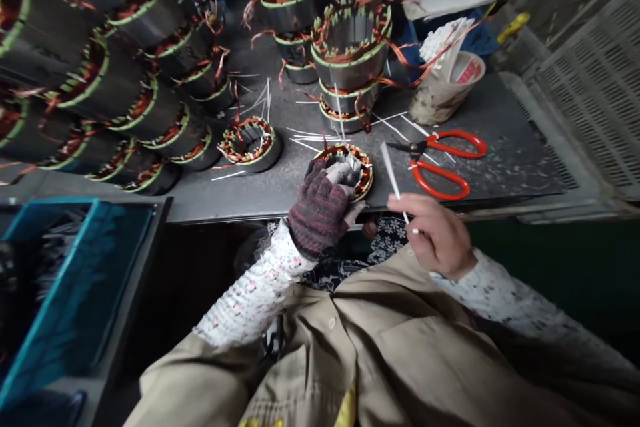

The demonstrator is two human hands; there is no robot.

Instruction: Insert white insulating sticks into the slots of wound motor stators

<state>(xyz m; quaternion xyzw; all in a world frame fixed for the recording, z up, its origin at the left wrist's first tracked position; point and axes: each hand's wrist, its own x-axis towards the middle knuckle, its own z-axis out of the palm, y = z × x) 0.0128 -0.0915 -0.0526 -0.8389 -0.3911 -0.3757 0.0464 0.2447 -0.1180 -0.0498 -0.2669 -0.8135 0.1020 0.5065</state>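
Note:
My left hand [323, 210], in a dark striped glove with pale fingertips, grips a small motor stator [369, 180] near the bench's front edge. Its fingers cover much of the ring of copper windings. Between the thumb and fingers of my bare right hand [435, 230] is a thin white strip [391, 170], slanting up toward the stator but apart from it. Just beyond that hand lie scissors with red handles [457, 143], blades toward the stator. A second small stator [253, 145] sits to the left, with white ties around its windings.
Stacked stators [350, 47] stand behind, and more rows [75, 73] fill the left. Loose white strips [315, 137] lie on the bench [295, 193]. At right are a cup [440, 93] of white strips and a grey crate [595, 80]. A teal bin [50, 280] stands lower left.

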